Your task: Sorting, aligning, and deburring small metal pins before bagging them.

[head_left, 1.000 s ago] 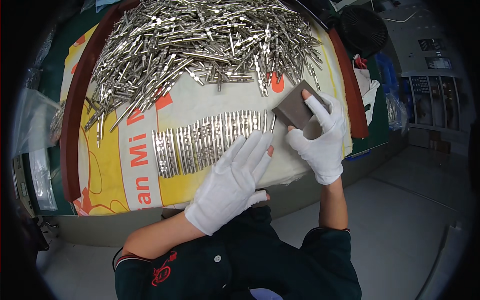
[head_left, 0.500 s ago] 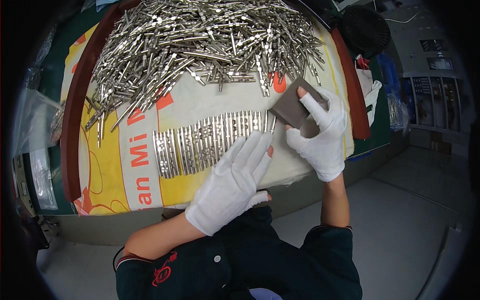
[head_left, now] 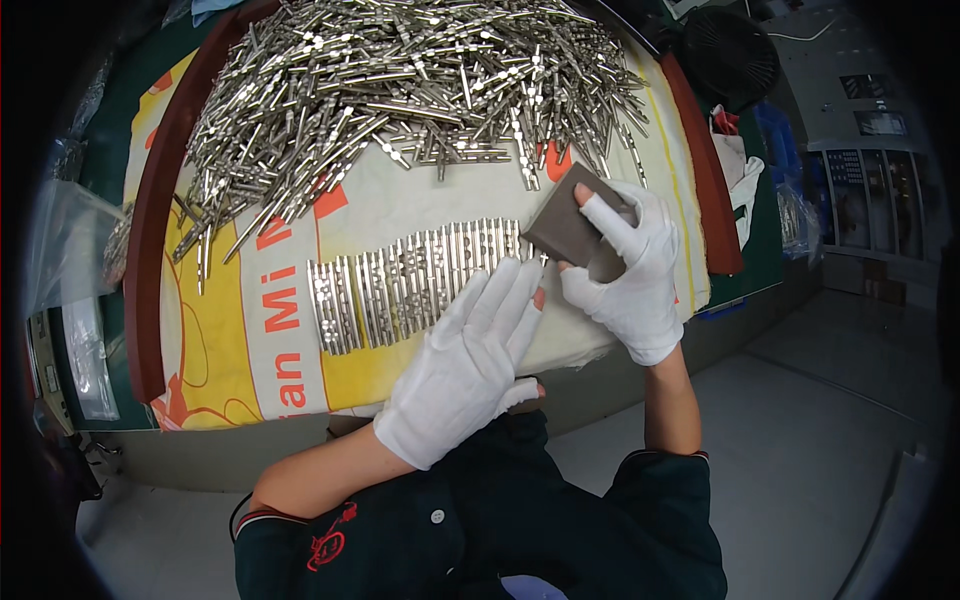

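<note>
A row of small shiny metal parts (head_left: 405,280) lies side by side on a white and yellow printed sack (head_left: 240,350). My left hand (head_left: 465,365), in a white glove, rests flat with spread fingers against the near right end of that row. My right hand (head_left: 625,270), also gloved with bare fingertips, grips a dark grey rectangular block (head_left: 565,225) at the row's right end, tilted up off the sack. Behind them, a big heap of the same long metal parts (head_left: 400,90) covers the far half of the sack.
A brown wooden rim (head_left: 150,250) runs around the sack on the left, and its right side (head_left: 700,170) edges the sack there. A black round fan (head_left: 730,50) stands at the far right. Clear plastic bags (head_left: 70,260) lie at the left. Grey floor shows on the right.
My right hand with the grey block has shifted slightly at the row's right end. My left hand stays pressed at the row.
</note>
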Action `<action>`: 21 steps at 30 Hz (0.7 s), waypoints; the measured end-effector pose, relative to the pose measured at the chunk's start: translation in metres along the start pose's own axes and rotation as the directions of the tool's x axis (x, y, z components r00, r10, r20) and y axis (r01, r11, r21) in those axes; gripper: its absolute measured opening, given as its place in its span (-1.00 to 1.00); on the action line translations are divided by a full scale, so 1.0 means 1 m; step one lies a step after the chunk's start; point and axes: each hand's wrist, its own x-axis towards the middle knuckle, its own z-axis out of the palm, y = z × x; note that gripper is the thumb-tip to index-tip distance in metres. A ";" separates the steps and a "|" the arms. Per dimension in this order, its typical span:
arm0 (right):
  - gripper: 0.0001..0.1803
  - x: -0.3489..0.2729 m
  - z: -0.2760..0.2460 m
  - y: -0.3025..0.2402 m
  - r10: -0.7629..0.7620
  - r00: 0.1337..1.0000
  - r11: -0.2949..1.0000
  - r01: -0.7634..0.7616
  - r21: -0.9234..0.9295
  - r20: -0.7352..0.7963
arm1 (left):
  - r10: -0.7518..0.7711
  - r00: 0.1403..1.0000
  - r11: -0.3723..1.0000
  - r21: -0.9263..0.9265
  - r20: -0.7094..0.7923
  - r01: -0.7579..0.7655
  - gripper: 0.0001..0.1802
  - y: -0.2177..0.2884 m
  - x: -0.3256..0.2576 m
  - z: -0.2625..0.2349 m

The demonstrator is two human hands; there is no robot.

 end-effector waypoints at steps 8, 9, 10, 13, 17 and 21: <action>-0.28 0.002 0.006 0.009 0.034 0.989 0.994 -0.049 -0.102 -0.142 | -0.002 1.000 0.999 0.042 0.006 0.002 0.00 0.000 0.000 0.001; -0.29 0.002 0.001 0.006 0.033 0.992 0.998 -0.040 -0.057 -0.123 | -0.002 1.000 0.999 0.037 0.001 0.002 0.00 0.000 0.000 0.001; -0.30 0.001 -0.003 -0.001 0.001 0.998 1.000 -0.003 -0.022 -0.068 | -0.002 1.000 0.999 0.032 -0.004 0.003 0.00 0.000 0.001 0.001; -0.30 -0.003 0.004 0.003 0.029 0.994 0.991 -0.042 -0.126 -0.103 | 0.000 1.000 0.999 0.034 0.004 -0.001 -0.01 0.001 0.001 0.000; -0.28 -0.006 -0.005 0.009 0.221 0.942 0.975 -0.215 0.052 -0.253 | -0.002 1.000 1.000 0.022 -0.009 0.002 -0.01 0.001 0.000 0.001; -0.32 -0.019 -0.002 0.017 0.349 0.902 0.927 -0.294 0.232 -0.253 | -0.012 1.000 0.999 -0.046 -0.012 0.011 -0.02 0.000 0.001 -0.004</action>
